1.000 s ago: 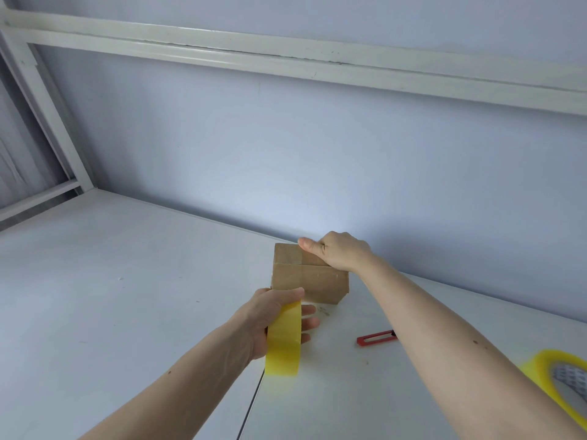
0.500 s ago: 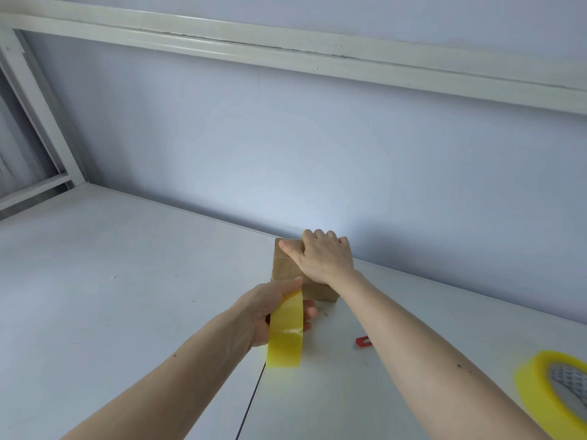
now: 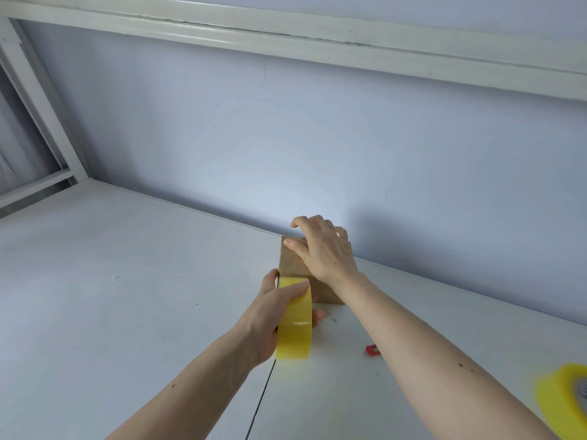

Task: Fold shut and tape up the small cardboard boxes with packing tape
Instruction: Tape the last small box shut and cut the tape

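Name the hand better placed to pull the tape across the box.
Left. The left hand already grips the tape roll against the cardboard box, while the right hand steadies its top.

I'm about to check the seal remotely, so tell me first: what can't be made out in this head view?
- Cardboard box: its top seam is hidden under the right hand; its lower front is hidden by the yellow tape roll in the left hand.
- Whether tape already sticks to the box: cannot tell.
- Red tool: mostly behind the right forearm.
- Second tape roll: blurred, cut off by the right edge.
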Demonstrator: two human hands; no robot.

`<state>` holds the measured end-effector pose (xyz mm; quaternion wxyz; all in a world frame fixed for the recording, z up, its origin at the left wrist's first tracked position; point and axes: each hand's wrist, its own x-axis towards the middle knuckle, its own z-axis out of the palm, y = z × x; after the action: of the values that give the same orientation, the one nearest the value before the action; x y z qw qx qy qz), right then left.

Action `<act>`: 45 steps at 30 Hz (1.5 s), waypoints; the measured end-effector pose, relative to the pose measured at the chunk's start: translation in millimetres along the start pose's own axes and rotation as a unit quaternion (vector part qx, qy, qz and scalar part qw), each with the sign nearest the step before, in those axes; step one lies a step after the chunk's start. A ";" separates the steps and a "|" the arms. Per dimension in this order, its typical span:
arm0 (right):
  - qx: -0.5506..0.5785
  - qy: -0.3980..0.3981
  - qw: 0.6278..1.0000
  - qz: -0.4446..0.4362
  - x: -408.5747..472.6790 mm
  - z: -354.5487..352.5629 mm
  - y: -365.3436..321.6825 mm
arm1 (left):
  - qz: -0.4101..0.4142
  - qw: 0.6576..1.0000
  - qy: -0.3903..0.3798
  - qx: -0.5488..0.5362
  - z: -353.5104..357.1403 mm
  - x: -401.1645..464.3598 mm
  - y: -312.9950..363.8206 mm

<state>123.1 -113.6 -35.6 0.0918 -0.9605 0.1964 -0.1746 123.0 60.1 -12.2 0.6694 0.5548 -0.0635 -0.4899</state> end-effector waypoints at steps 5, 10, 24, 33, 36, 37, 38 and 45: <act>0.008 0.118 0.991 -0.059 -7.7 9.5 2.7 | -0.002 1.000 0.003 -0.020 0.6 0.3 -0.1; -0.012 -0.010 0.997 -0.082 -28.1 4.2 10.7 | -0.008 1.000 -0.001 -0.018 -2.1 1.8 3.3; -0.014 -0.265 0.961 -0.080 -25.6 -47.0 37.6 | 0.022 1.000 -0.004 -0.001 -6.3 -0.8 -3.4; 0.011 -0.198 0.979 -0.051 -22.7 -41.3 35.5 | 0.115 0.991 0.022 0.071 -10.9 -14.5 -20.9; 0.023 -0.136 0.990 -0.034 -26.5 -52.2 36.2 | 0.112 0.990 0.030 0.076 -10.8 -13.7 -17.6; 0.036 -0.107 0.993 -0.024 -26.4 -58.9 36.9 | 0.102 0.992 0.030 0.065 -10.5 -14.7 -16.8; 0.046 -0.085 0.995 -0.019 -25.5 -66.2 38.0 | 0.091 0.994 0.027 0.054 -10.1 -16.0 -16.9; 0.122 -0.126 0.985 0.009 -19.6 -100.0 39.1 | 0.050 0.997 -0.028 0.059 -9.5 -23.3 -3.8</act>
<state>55.6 -151.8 41.2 0.2337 -0.9545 0.1694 -0.0744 114.8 83.9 -8.1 0.6571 0.5758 -0.1389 -0.4662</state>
